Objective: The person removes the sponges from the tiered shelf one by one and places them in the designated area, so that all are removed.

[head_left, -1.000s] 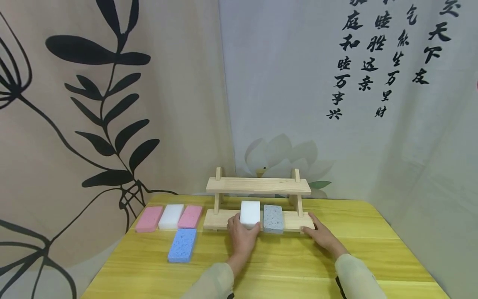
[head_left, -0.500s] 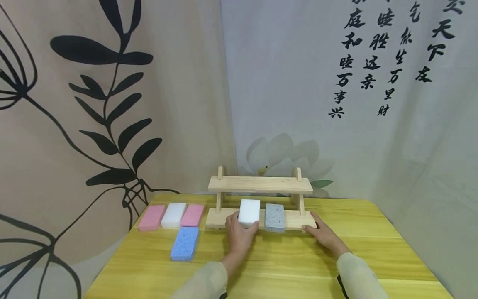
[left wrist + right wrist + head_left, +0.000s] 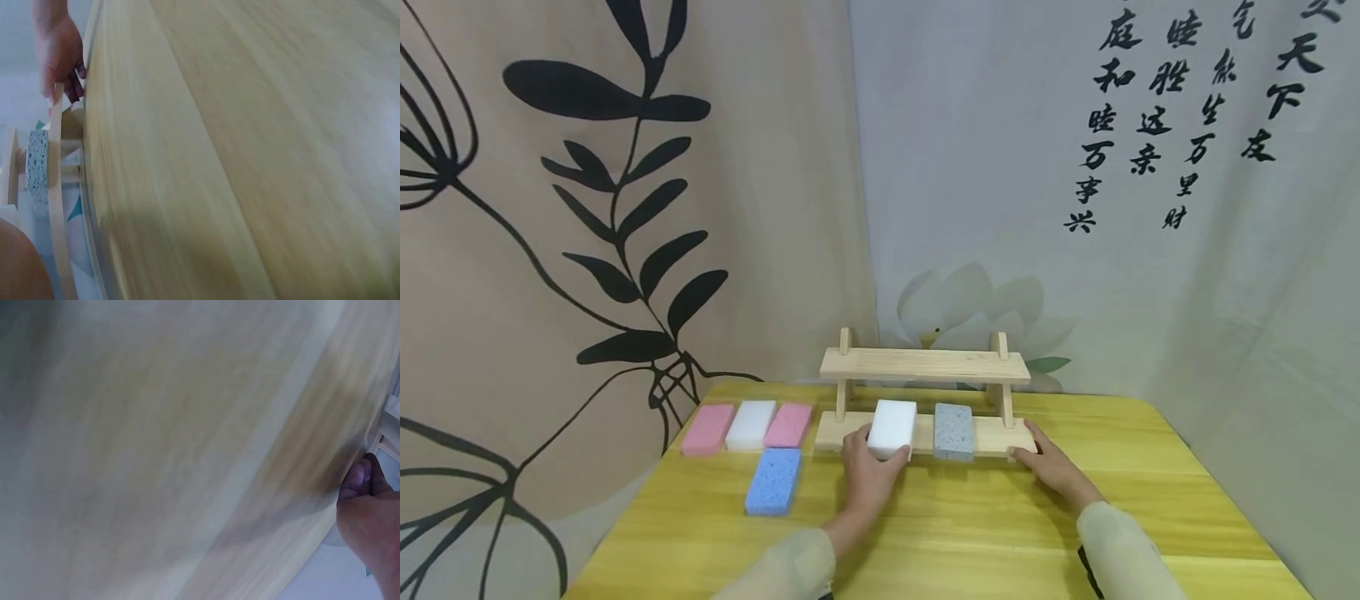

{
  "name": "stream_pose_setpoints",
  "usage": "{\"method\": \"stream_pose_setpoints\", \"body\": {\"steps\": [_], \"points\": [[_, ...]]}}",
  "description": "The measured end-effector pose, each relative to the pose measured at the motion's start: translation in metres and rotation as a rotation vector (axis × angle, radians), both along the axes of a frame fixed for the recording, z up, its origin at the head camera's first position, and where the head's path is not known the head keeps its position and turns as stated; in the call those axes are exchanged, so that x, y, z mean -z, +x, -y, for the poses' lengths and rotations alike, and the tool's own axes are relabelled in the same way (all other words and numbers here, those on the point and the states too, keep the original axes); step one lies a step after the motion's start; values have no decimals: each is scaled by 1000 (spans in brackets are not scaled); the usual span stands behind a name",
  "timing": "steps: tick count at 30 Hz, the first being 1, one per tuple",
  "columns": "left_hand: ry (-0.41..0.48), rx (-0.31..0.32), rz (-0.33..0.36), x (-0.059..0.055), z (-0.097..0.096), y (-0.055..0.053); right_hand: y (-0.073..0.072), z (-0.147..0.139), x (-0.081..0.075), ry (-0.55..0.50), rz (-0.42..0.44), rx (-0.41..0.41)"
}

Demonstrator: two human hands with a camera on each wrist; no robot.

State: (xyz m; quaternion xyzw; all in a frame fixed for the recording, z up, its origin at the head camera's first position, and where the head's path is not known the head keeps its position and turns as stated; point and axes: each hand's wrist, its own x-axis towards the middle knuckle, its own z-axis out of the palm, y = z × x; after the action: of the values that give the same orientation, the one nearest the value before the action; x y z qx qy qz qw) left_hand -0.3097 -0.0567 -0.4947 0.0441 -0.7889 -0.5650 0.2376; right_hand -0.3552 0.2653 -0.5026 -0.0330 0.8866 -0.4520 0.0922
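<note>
My left hand (image 3: 868, 477) holds a white sponge (image 3: 892, 427) by its sides, thumb at the right and fingers at the left, over the lower board of a two-tier wooden shelf (image 3: 925, 363). To the right of it, a speckled grey sponge (image 3: 953, 431) leans on that same board. My right hand (image 3: 1057, 472) grips the right end of the lower board, thumb in front. The left wrist view shows that right hand (image 3: 60, 55) at the board's end, beyond the grey sponge (image 3: 39, 164). Curled fingers of the right hand (image 3: 365, 515) appear at the edge of the right wrist view.
Left of the shelf lie a pink sponge (image 3: 708, 430), a second white sponge (image 3: 751, 425) and another pink sponge (image 3: 787, 426) in a row. A blue sponge (image 3: 773, 481) lies in front of them on the wooden table (image 3: 970, 533). Fabric curtains (image 3: 775, 208) hang behind.
My left hand has moved the white sponge left along the lower board, widening its gap from the grey sponge. The right hand stays on the board's end. The head view has shifted slightly.
</note>
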Motion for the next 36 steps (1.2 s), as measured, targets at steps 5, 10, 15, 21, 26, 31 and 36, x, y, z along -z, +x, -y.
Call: {"method": "stream_pose_setpoints", "body": {"steps": [5,10,15,21,26,31,36], "points": [[-11,2,-5,-2,15,2,-2,-1,2,8,-2,1],[-25,4,-17,-7,32,4,-3,-1,1,2,-8,-3],[-45,-3,-6,-9,47,6,-3,-1,1,8,-7,2],[-38,-2,30,-11,69,12,-3,-1,0,4,-10,4],[-49,-33,37,-16,87,15,-3,0,0,7,-14,6],[-63,-43,50,-19,102,15,-3,-1,-1,5,-13,8],[-77,-45,60,-23,116,15,-4,-1,-1,13,-15,8]]}}
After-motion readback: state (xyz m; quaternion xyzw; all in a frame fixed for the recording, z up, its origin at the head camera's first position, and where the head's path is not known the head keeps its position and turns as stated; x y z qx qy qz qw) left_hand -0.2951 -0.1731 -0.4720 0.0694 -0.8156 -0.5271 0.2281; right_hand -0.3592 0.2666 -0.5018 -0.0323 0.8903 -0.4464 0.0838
